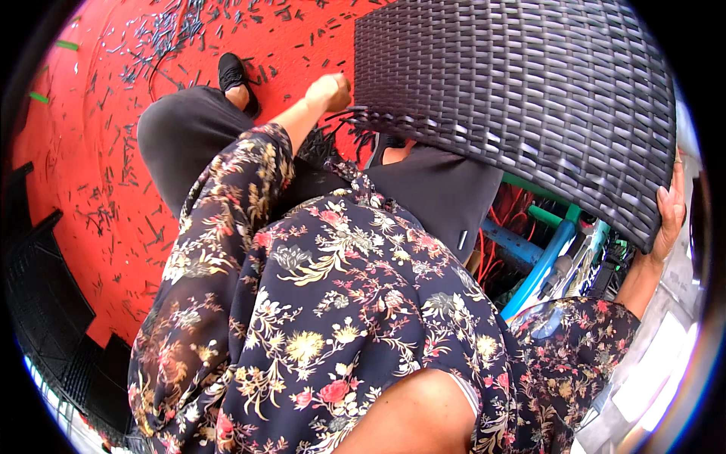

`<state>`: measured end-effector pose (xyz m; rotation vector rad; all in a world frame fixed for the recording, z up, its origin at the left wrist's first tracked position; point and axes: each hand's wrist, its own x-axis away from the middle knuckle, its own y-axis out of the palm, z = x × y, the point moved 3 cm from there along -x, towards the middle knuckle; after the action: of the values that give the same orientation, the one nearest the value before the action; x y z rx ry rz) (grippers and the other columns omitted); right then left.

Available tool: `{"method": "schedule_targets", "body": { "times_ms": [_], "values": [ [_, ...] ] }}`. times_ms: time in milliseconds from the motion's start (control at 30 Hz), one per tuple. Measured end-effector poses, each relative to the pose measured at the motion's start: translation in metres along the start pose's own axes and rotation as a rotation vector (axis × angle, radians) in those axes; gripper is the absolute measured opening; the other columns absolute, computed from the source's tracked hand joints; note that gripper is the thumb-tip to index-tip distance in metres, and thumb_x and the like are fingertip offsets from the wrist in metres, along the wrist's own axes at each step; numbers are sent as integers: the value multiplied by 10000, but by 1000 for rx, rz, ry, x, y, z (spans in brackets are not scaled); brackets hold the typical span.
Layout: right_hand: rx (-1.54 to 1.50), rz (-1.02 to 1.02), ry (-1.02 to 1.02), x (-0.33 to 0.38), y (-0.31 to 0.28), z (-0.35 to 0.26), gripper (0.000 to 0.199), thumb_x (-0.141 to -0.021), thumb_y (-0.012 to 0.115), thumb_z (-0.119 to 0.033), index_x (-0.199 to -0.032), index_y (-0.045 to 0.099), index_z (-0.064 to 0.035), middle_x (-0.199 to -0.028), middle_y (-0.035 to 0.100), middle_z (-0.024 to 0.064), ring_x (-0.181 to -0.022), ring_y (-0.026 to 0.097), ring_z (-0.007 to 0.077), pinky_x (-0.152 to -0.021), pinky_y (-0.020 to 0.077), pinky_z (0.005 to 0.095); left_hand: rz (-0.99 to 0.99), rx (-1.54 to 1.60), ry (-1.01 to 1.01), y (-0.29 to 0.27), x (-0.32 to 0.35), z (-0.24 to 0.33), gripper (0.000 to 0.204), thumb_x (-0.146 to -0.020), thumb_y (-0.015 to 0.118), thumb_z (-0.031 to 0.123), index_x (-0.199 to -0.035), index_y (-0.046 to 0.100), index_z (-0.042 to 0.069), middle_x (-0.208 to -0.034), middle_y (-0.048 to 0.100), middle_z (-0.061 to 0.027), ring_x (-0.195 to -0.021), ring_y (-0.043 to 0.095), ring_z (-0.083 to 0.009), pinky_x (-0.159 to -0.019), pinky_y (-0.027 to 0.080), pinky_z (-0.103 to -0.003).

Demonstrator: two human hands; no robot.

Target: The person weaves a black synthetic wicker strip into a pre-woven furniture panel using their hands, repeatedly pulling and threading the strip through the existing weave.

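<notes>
A large black woven wicker panel (pixel 507 83) lies tilted across my lap at the upper right. Its strands are dark and glossy, and several loose ends stick out along its near left edge. My right hand (pixel 670 212) grips the panel's right edge near its lower corner, with the fingers partly hidden. Close beside the panel's left edge, my left hand (pixel 330 92) is closed in a fist. Whatever it may hold is hidden. Below it, a bunch of black strips (pixel 321 144) lies between my legs.
Short dark offcuts (pixel 170 38) are strewn over the red floor (pixel 83 151). Black woven pieces (pixel 53 280) stand at the left. Under the panel, at the right, are a blue curved tube (pixel 541 268), a green bar (pixel 544 216) and red strands (pixel 495 265).
</notes>
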<state>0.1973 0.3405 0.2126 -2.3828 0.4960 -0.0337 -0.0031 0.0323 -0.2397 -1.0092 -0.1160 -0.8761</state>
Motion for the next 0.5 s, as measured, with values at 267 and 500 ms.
{"method": "schedule_targets", "body": {
  "times_ms": [267, 500],
  "values": [
    [13, -100, 76, 6, 18, -16, 708, -796, 537, -170, -1385, 216, 54, -1340, 385, 188, -1187, 451, 235, -1030, 318, 340, -176, 91, 9, 80, 40, -28, 398, -819, 563, 281, -1166, 558, 88, -1114, 598, -173, -1067, 548, -345, -868, 441, -447],
    [-53, -41, 63, 5, 27, -26, 735, -766, 527, -153, -1388, 196, 57, -1351, 365, 208, -1174, 460, 275, -997, 374, 369, -96, 136, 41, 103, 40, -48, 246, -805, 580, 262, -949, 594, 63, -951, 613, -177, -932, 578, -360, -760, 464, -450]
  ]
}}
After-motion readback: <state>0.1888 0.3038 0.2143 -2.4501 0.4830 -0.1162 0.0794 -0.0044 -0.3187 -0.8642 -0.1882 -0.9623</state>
